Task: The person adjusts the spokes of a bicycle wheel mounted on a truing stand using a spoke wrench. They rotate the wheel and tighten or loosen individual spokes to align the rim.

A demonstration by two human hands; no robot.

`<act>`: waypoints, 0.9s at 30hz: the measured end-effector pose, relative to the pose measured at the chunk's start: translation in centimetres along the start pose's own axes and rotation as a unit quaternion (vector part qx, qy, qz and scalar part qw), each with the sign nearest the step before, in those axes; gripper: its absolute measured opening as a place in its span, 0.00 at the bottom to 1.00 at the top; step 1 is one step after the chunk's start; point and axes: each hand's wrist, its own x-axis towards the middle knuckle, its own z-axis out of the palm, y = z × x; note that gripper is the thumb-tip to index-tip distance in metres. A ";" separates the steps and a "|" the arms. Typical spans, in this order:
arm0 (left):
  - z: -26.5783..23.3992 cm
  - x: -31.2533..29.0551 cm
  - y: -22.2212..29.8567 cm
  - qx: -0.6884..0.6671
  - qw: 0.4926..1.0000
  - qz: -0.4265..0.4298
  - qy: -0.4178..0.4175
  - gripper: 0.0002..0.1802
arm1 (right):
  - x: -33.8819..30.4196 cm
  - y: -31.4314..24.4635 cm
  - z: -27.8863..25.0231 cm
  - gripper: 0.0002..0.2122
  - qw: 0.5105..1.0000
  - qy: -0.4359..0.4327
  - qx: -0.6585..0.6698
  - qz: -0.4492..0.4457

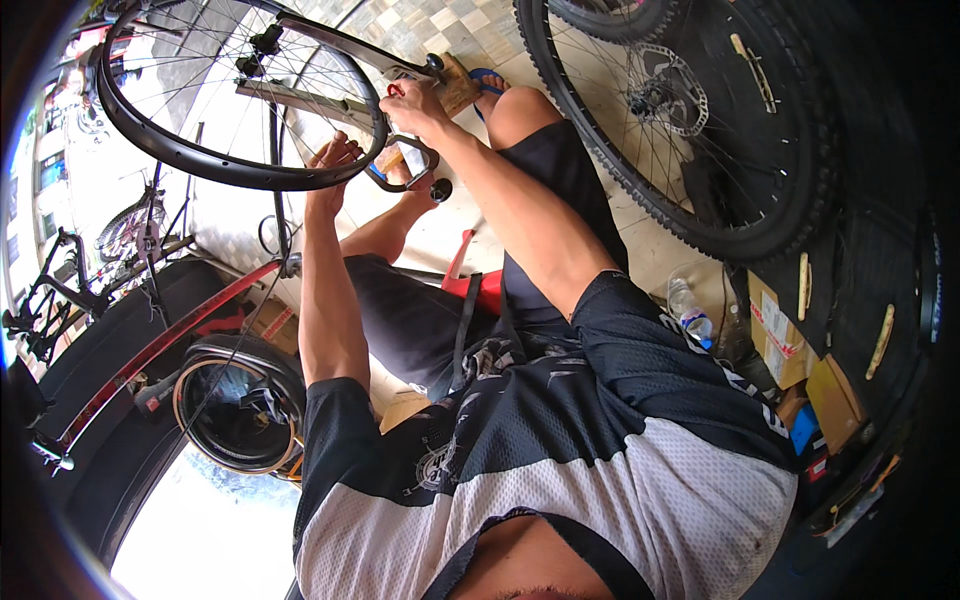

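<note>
A spoked wheel with a black rim (240, 178) and no tyre sits in a metal truing stand (300, 102) in front of me. My right hand (418, 112) is closed on a small red spoke wrench (395, 91) at the rim's right side. At the near part of the rim, my left hand (330, 170) has its fingers stretched up and apart, touching or very close to it. A curved caliper arm of the stand (425, 150) with a black knob (441, 189) stands below my right hand.
A wheel with a knobby tyre and brake disc (660, 95) stands to my right. Tan-walled tyres (240, 400), a red bar (165, 355) and a bike frame (75, 275) are on the left. A plastic bottle (688, 310) and cardboard boxes (775, 330) lie on the right.
</note>
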 end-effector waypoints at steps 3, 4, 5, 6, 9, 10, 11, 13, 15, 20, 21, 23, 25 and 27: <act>0.1 -0.6 0.6 0.012 1.000 0.000 0.002 0.25 | 0.0 0.0 -0.2 0.11 0.998 -0.014 -0.052 -0.021; 0.1 -0.9 0.8 0.017 1.000 0.001 0.000 0.26 | 0.0 0.1 -0.2 0.10 0.997 -0.019 -0.077 -0.021; 0.2 -1.2 1.1 0.021 1.000 0.003 -0.002 0.26 | 0.0 0.0 -0.2 0.10 0.997 -0.023 -0.067 -0.025; 0.2 -1.6 1.5 0.027 1.000 0.003 -0.003 0.27 | -0.1 -0.1 0.0 0.11 0.998 -0.026 -0.057 -0.028; 0.4 -2.9 2.7 0.023 1.000 0.004 0.019 0.25 | -0.2 0.0 0.1 0.11 0.997 -0.035 -0.059 -0.035; 0.4 -3.4 3.4 0.033 0.999 0.008 0.014 0.25 | -0.2 0.0 0.2 0.11 0.996 -0.038 -0.076 -0.016; 0.3 -3.9 4.2 0.044 0.999 0.008 0.014 0.26 | -0.2 0.0 0.2 0.11 0.997 -0.041 -0.062 -0.032; 0.4 -4.6 6.0 0.081 0.997 0.005 0.021 0.29 | -0.2 0.1 0.2 0.10 0.997 -0.047 -0.058 -0.022; 0.2 -5.5 7.9 0.075 0.997 0.014 0.000 0.31 | -0.2 0.1 0.3 0.10 0.998 -0.047 -0.033 -0.035; 0.0 -6.9 13.3 0.128 0.992 0.001 0.017 0.36 | -0.4 0.0 0.6 0.12 0.999 -0.006 -0.039 -0.031; 0.1 -7.3 13.9 0.130 0.991 0.033 0.007 0.36 | -0.5 -0.1 0.5 0.12 0.999 -0.010 -0.043 -0.029; 0.1 -7.5 15.3 0.121 0.992 0.033 0.005 0.35 | -0.5 -0.2 0.2 0.14 0.998 -0.030 -0.047 -0.018; -0.2 -7.4 15.7 0.119 0.992 0.033 -0.010 0.35 | -0.5 -0.3 -0.1 0.16 0.997 -0.060 -0.047 0.007; -0.6 -7.1 15.5 0.121 0.992 0.027 -0.027 0.34 | -0.5 -0.5 0.0 0.16 0.998 -0.054 -0.044 -0.004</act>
